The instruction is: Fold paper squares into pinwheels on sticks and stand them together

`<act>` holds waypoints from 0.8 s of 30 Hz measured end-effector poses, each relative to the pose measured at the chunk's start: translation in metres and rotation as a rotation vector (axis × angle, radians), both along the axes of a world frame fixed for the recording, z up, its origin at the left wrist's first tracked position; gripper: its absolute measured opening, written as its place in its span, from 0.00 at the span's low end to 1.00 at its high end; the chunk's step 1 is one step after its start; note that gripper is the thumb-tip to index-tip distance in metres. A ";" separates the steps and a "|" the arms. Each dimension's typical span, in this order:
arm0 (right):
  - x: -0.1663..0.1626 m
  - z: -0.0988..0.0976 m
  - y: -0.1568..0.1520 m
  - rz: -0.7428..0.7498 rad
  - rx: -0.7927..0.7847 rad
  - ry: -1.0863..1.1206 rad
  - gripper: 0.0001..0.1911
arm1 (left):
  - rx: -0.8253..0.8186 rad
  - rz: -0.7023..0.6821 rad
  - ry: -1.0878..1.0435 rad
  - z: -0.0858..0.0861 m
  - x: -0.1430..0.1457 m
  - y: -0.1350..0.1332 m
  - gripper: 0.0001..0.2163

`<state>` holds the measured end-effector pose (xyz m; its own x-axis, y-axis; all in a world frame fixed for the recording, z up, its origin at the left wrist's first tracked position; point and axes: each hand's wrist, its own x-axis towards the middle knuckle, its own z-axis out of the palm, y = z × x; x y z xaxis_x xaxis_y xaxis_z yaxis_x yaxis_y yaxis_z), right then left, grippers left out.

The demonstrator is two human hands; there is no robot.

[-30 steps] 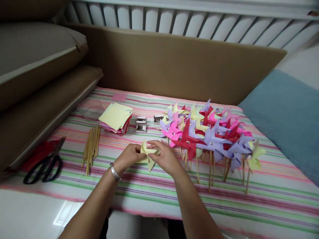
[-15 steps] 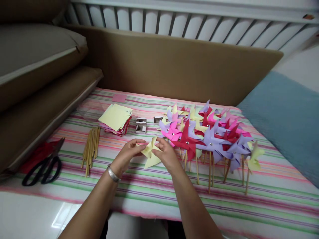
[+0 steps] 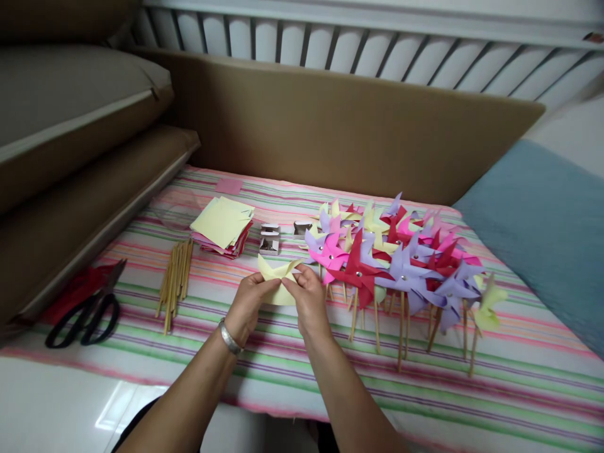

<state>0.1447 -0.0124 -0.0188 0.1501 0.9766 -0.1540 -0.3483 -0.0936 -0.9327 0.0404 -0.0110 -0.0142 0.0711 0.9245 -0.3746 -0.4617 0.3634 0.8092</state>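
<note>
A pale yellow paper pinwheel, its corners partly folded inward, is held between both hands above the striped cloth. My left hand, with a silver bangle at the wrist, pinches it from the left. From the right, my right hand grips it, and the two thumbs meet near its middle. Just beyond are two small open boxes holding tiny dark items too small to name. To the right stand many finished pinwheels in red, pink, purple and yellow on wooden sticks.
A stack of square papers, yellow on top, lies back left. Wooden sticks are bundled in front of it. Black-handled scissors rest at far left beside red material. Brown cushions border the left, a brown board the back.
My left hand has shifted right and the thumbs have come together at the paper's middle. The yellow paper has turned, with a folded point now sticking up at its far left.
</note>
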 end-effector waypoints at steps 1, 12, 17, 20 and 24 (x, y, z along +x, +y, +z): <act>0.001 0.000 0.000 0.012 -0.005 -0.001 0.20 | 0.004 -0.001 0.004 0.001 -0.002 0.001 0.14; 0.011 0.010 -0.012 -0.014 0.460 -0.730 0.07 | 0.007 0.102 0.093 0.013 -0.041 0.017 0.11; 0.012 0.010 -0.014 0.050 0.645 -0.979 0.10 | 0.033 0.059 0.074 0.014 -0.046 0.017 0.12; 0.013 0.010 -0.012 0.095 0.653 -0.982 0.09 | 0.034 0.046 0.071 0.014 -0.045 0.016 0.13; 0.014 0.010 -0.011 0.136 0.605 -0.926 0.07 | 0.020 0.029 0.079 0.015 -0.040 0.014 0.13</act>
<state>0.1590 -0.0232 -0.0091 -0.1530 0.8700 0.4688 0.4844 0.4795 -0.7318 0.0006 0.0035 0.0003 0.0151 0.9330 -0.3596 -0.4065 0.3343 0.8503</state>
